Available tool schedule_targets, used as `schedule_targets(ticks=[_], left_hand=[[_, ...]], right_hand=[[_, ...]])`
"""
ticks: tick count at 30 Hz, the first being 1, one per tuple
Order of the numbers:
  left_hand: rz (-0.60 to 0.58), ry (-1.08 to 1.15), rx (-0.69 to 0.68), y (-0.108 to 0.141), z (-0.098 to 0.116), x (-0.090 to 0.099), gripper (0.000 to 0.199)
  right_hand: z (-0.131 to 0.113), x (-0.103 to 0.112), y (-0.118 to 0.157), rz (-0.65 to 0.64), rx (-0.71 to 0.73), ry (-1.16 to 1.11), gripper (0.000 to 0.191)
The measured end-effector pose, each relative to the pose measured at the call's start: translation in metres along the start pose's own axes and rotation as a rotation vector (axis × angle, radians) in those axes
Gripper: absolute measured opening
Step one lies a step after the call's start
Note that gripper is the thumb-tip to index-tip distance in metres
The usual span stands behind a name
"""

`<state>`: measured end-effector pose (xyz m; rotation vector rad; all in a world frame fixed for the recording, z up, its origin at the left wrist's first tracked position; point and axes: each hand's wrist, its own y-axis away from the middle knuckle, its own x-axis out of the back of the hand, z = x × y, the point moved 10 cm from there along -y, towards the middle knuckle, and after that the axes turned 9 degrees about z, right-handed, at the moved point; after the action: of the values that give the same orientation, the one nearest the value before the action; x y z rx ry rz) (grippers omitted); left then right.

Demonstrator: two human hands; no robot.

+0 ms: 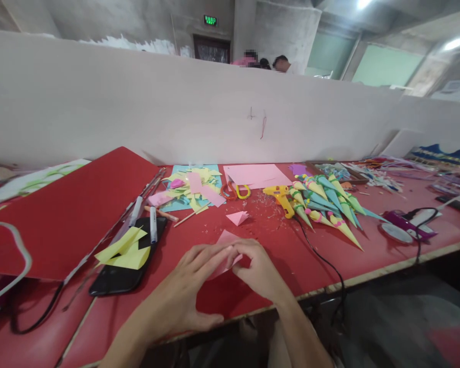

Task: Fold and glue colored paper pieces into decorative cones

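A pink paper sheet point(226, 239) lies partly under both hands near the front of the red table. My left hand point(193, 286) rests its outstretched fingers over the paper, thumb held well apart. The right hand point(255, 263) has its thumb and index finger pinched together on the paper's right part, the fingertips of both hands meeting there. Just beyond them sits a small folded pink paper piece point(238, 218). Much of the sheet is hidden by the fingers.
Yellow glue gun point(278, 193) and paper cones point(329, 199) lie right, its black cord running to the front edge. Behind are scissors point(235, 191), paper scraps point(199, 184) and pink sheets point(256, 175). Left are a black phone point(117, 280) and red board point(72, 220). A white partition point(176, 107) stands behind; people beyond.
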<state>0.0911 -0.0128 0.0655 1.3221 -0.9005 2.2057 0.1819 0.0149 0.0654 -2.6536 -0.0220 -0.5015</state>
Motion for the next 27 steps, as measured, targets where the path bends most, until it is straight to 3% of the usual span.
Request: schedule_targets(ticks=[3,8,11,15,20,27], left_hand=[[-0.004,-0.119,-0.07,0.0,0.008,-0.005,0.086],[0.233,-0.34,-0.225,-0.001,0.018,0.009,0.056],[0.347,-0.394,-0.335,0.003,0.029,0.02,0.035],[0.423,-0.399,-0.429,0.008,0.04,0.03,0.031],[0.353,-0.442,-0.422,0.004,0.037,0.019,0.033],[0.16,-0.498,-0.369,-0.001,0.027,-0.01,0.024]], right_hand=[[-0.002,0.004,0.002,-0.054,0.019,-0.076,0.019],[-0.006,0.003,0.007,-0.15,-0.004,-0.298,0.016],[-0.01,0.002,0.009,-0.194,0.011,-0.301,0.018],[-0.013,0.015,0.009,-0.147,0.062,-0.18,0.02],[0.005,0.029,0.015,-0.077,0.035,0.129,0.024],[0.008,0.004,0.029,-0.239,0.105,0.457,0.034]])
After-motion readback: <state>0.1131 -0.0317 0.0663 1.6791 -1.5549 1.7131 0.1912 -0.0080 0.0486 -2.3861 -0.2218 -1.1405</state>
